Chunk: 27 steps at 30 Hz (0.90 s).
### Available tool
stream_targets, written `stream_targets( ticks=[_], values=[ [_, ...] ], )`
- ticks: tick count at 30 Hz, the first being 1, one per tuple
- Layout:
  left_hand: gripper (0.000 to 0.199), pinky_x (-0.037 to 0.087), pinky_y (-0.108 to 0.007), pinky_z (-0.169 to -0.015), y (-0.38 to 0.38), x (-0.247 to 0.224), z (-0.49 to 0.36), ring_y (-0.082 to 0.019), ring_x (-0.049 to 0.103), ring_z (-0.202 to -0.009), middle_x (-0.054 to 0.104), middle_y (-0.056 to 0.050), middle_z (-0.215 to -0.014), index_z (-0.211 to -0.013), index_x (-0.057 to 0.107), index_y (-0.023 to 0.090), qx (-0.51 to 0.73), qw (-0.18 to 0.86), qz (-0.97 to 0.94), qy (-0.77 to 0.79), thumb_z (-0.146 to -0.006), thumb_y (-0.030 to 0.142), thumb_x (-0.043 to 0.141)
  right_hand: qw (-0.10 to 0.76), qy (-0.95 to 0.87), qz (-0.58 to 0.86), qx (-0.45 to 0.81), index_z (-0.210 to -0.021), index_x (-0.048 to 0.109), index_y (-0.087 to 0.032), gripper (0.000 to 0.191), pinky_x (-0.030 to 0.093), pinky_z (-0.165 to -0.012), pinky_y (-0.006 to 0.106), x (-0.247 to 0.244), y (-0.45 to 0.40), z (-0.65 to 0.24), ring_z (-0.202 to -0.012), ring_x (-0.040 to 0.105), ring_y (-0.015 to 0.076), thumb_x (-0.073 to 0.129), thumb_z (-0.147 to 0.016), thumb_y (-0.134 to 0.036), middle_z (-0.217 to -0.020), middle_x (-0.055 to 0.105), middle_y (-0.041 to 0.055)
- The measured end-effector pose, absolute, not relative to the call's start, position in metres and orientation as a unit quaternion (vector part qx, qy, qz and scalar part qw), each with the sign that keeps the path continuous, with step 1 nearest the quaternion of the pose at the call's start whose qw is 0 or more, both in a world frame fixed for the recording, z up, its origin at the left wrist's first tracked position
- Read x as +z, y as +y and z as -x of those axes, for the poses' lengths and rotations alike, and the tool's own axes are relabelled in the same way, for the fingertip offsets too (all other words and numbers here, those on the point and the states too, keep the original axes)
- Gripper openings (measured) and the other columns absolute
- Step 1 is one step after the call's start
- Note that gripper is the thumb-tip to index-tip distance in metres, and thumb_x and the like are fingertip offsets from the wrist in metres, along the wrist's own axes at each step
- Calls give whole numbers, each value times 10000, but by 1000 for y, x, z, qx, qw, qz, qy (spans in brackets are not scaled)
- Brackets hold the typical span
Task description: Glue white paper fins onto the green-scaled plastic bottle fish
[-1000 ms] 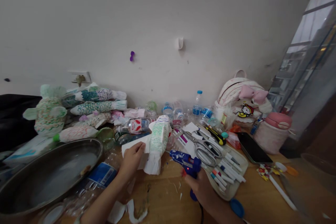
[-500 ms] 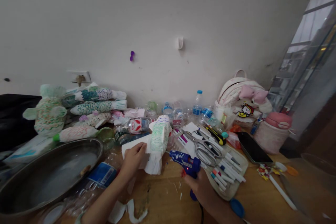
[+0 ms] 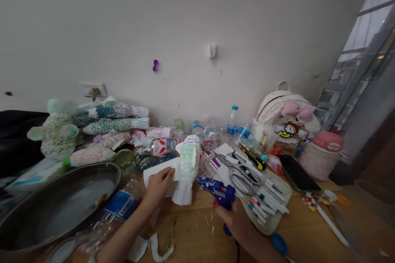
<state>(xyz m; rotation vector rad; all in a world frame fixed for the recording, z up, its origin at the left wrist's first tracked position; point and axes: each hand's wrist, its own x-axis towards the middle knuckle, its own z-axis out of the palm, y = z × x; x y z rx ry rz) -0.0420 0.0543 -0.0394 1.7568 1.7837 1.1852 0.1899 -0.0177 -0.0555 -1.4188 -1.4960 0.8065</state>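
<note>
My right hand (image 3: 230,213) is wrapped round a blue hot glue gun (image 3: 217,191). Its nozzle points left, toward a paper-covered fish (image 3: 189,158) with green scribbles and a white tail. A small red light glows on the gun's body. My left hand (image 3: 159,185) is closed, with thumb and fingers pinching a folded piece of white paper (image 3: 152,170). The paper lies against the fish's left side, and my fingertips are close to the fish. Whether they touch it I cannot tell.
A large metal basin (image 3: 115,172) stands at left beside a clear bottle with a blue label (image 3: 121,204). Several decorated fish (image 3: 115,125) are piled behind. Right of the glue gun, a tray (image 3: 285,191) holds markers and scissors (image 3: 242,176). Paper scraps (image 3: 157,250) lie in front.
The fish and the white paper have shifted very slightly to the right with my left hand. The glue gun has stayed almost still in my right hand.
</note>
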Motion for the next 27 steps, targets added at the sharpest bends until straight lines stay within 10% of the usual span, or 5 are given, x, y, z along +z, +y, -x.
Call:
stream_targets(
  ticks=[27],
  values=[
    [346, 375, -319, -640, 40, -23, 24, -201, 554, -625, 616, -15, -568, -524, 523, 220, 396, 143, -666, 616, -737, 455, 384, 392, -641, 569, 333, -850, 661, -179, 275, 481, -753, 323, -28, -7, -171, -790, 646, 242, 560, -684, -375, -814, 712, 71]
  ],
)
